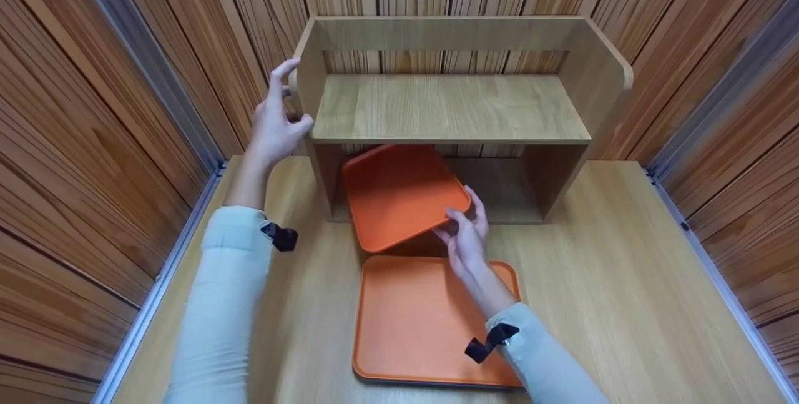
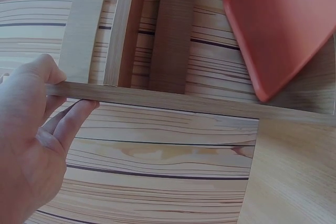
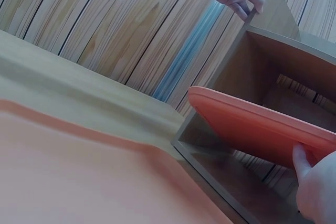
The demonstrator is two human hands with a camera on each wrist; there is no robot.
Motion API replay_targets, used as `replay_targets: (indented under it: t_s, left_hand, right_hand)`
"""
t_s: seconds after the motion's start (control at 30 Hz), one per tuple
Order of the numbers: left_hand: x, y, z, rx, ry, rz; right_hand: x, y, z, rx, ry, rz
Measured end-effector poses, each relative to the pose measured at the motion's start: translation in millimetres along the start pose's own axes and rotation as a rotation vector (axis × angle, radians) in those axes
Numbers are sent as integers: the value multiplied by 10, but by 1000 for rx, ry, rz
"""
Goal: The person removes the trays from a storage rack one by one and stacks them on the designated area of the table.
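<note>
A two-level wooden shelf [image 1: 449, 107] stands against the back wall. My left hand [image 1: 278, 126] grips the front edge of its left side panel [image 2: 173, 99], thumb on one face and fingers on the other. My right hand [image 1: 468, 241] pinches the near right corner of an orange tray [image 1: 402, 198]. That tray is tilted, its far part inside the shelf's lower compartment and its near part sticking out in front. In the right wrist view, the thumb or a finger [image 3: 301, 161] lies against the tray's face; the other fingers are mostly hidden.
A second orange tray [image 1: 406, 329] lies flat on the wooden table [image 1: 624, 304] in front of the shelf, under my right forearm. A dark edge shows below its front rim. Wood-patterned walls [image 1: 93, 142] with metal strips [image 1: 159, 279] close in both sides.
</note>
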State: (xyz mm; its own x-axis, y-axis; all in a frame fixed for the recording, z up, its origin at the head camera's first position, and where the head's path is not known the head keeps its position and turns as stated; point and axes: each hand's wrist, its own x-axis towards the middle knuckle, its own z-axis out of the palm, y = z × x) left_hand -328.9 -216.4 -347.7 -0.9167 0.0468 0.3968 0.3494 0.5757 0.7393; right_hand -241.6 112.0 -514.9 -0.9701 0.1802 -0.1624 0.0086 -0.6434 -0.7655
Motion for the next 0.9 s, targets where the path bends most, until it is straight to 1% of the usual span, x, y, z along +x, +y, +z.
replay_targets:
  t_s: [0.17, 0.4, 0.73, 0.9]
  left_hand:
    - [8, 10, -5, 9, 7, 1]
    - [5, 9, 3, 22, 6, 2]
    - [-7, 3, 1, 16, 2, -2]
    - [-8, 7, 4, 16, 3, -5]
  right_hand:
    - [29, -51, -77, -12, 5, 2]
    - [65, -118, -230, -80, 9, 11]
    - [98, -245, -448, -153, 62, 15]
    - [117, -314, -551, -171, 66, 26]
